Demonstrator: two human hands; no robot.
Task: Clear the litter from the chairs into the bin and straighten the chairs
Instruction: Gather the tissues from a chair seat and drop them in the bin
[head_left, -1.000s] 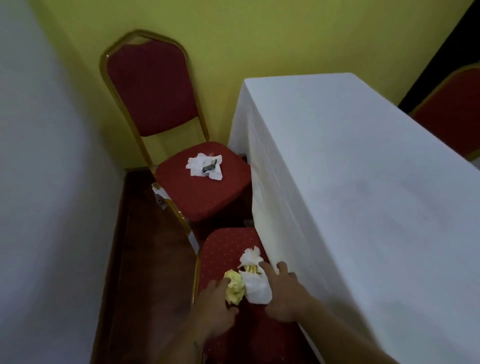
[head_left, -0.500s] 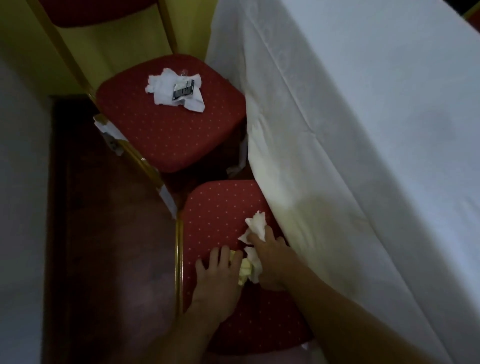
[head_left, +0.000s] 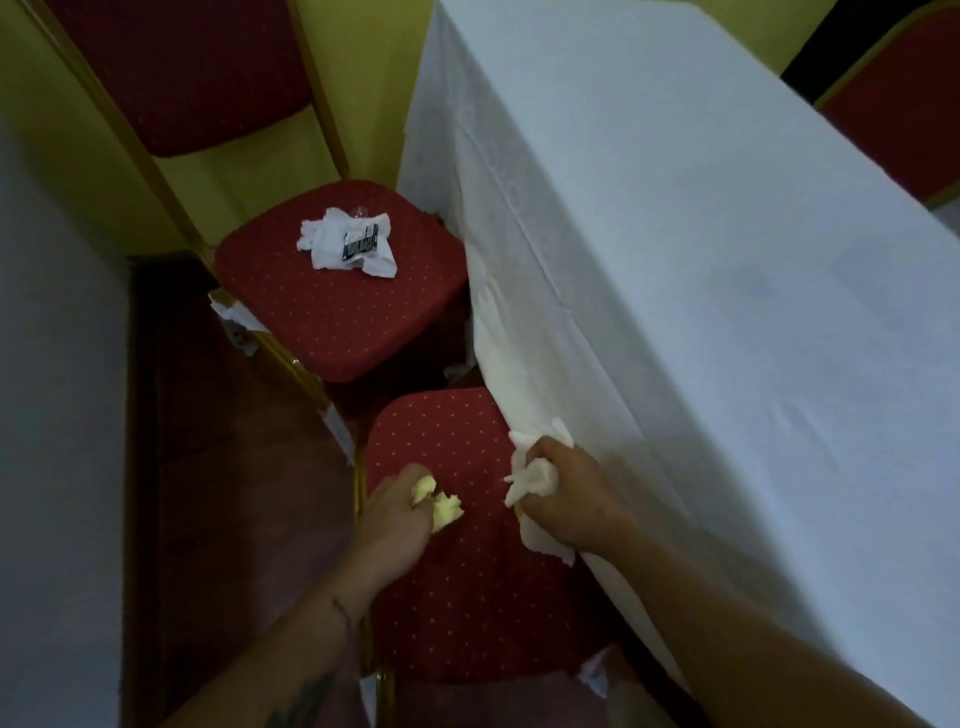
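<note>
Below me is the near red chair (head_left: 457, 587), its seat half under the tablecloth. My left hand (head_left: 397, 512) is closed around a crumpled yellow paper (head_left: 441, 506) just over the seat. My right hand (head_left: 563, 488) grips a crumpled white tissue (head_left: 532, 480) at the seat's right edge, against the cloth. The far red chair (head_left: 332, 312) with a gold frame stands against the yellow wall. On its seat lie a white tissue (head_left: 330, 244) and a small dark wrapper (head_left: 359, 243). No bin is in view.
A table under a white tablecloth (head_left: 701, 286) fills the right side and hangs close to both chairs. A grey wall (head_left: 52, 415) closes the left, leaving a narrow strip of dark wooden floor (head_left: 228, 493). Another red chair (head_left: 898, 114) stands at the far right.
My hands have drawn apart, the left closing on the yellow paper and the right lifting the white tissue toward the tablecloth. The camera has tilted further down.
</note>
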